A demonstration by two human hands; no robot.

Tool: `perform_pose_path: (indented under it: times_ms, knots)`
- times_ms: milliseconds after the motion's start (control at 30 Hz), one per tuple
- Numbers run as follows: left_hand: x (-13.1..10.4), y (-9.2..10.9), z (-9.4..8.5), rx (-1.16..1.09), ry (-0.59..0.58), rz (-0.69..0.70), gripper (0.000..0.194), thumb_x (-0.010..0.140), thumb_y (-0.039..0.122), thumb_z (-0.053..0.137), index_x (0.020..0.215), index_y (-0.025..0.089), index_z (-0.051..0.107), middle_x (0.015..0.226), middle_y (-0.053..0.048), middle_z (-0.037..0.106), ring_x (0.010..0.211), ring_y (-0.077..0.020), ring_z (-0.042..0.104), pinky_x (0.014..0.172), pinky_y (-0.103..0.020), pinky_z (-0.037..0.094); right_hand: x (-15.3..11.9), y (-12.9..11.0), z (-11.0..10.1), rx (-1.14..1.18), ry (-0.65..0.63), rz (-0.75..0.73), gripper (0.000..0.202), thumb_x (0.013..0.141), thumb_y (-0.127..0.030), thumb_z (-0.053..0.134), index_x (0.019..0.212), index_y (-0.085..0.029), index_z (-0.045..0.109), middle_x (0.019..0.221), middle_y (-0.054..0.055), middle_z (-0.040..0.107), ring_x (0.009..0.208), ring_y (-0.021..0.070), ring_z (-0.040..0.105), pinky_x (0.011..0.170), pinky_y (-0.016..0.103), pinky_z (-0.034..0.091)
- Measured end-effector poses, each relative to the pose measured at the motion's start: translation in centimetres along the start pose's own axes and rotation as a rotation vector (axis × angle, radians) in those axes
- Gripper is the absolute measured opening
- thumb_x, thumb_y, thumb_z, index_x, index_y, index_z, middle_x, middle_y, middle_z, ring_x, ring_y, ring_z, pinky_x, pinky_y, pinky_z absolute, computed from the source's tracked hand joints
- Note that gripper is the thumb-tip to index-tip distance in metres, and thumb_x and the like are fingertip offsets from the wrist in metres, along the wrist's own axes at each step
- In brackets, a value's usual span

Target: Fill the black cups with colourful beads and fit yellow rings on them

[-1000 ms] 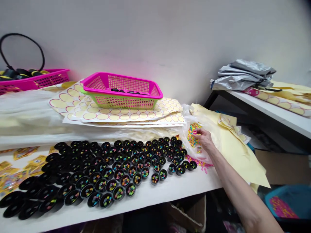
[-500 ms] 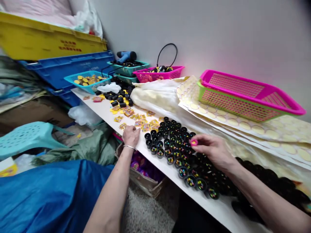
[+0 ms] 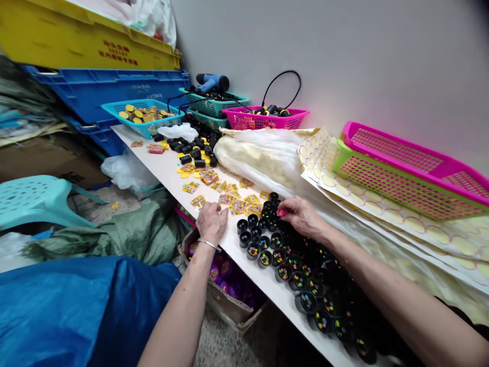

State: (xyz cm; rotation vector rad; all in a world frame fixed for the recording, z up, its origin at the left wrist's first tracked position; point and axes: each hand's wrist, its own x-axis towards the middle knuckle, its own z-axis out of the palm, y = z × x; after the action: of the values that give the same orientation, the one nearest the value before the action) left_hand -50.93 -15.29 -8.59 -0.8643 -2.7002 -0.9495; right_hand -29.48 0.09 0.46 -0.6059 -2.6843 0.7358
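Note:
Many small black cups [image 3: 284, 272] stand in rows on the white table [image 3: 244, 262], most with colourful bits inside. Over the back rows, my right hand [image 3: 301, 216] pinches a small pink cup [image 3: 281, 212] between thumb and fingers. My left hand [image 3: 212, 223], with a bracelet at the wrist, rests at the table's front edge with its fingers curled in. Whether it holds anything is hidden. Just beyond it lie small yellow printed packets [image 3: 239, 205].
Pink [image 3: 397, 148] and green [image 3: 367, 173] baskets sit on sticker sheets at right. Further back are black cylinders [image 3: 187, 148], a blue basket [image 3: 143, 130] and a pink basket [image 3: 263, 121]. A carton [image 3: 233, 311] stands below the front edge.
My right hand has moved left and away from me over the cups, still pinching the pink cup. My left hand stays at the table edge. The camera view has shifted.

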Motion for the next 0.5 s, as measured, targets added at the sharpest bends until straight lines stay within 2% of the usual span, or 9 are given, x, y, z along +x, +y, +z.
perform_pose_path:
  times_ms: [267, 400, 500]
  knots:
    - [-0.1, 0.7, -0.8, 0.004, -0.025, -0.016, 0.021, 0.075, 0.041, 0.053, 0.068, 0.021, 0.055, 0.082, -0.003, 0.054, 0.079, -0.0187, 0.053, 0.067, -0.030, 0.037, -0.2, -1.0, -0.4, -0.531, -0.184, -0.210, 0.017, 0.077, -0.011, 0.048, 0.071, -0.019, 0.062, 0.080, 0.006, 0.059, 0.080, 0.0197, 0.044, 0.063, 0.031, 0.030]
    - [-0.2, 0.8, -0.8, 0.009, -0.030, -0.027, 0.021, 0.074, 0.041, 0.052, 0.068, 0.021, 0.056, 0.083, -0.003, 0.055, 0.081, -0.0192, 0.053, 0.068, -0.030, 0.038, 0.1, -1.8, 0.2, -0.673, -0.239, -0.296, 0.012, 0.071, -0.011, 0.052, 0.071, -0.018, 0.062, 0.083, 0.008, 0.059, 0.083, 0.0216, 0.043, 0.065, 0.034, 0.029]
    - [0.0, 0.6, -0.4, 0.021, -0.018, -0.051, 0.023, 0.074, 0.043, 0.052, 0.071, 0.021, 0.057, 0.083, -0.003, 0.055, 0.081, -0.0191, 0.053, 0.067, -0.030, 0.038, 0.4, -2.2, 0.2, -0.698, -0.226, -0.308, 0.011, 0.069, -0.012, 0.055, 0.073, -0.017, 0.063, 0.086, 0.010, 0.059, 0.086, 0.0229, 0.043, 0.067, 0.034, 0.029]
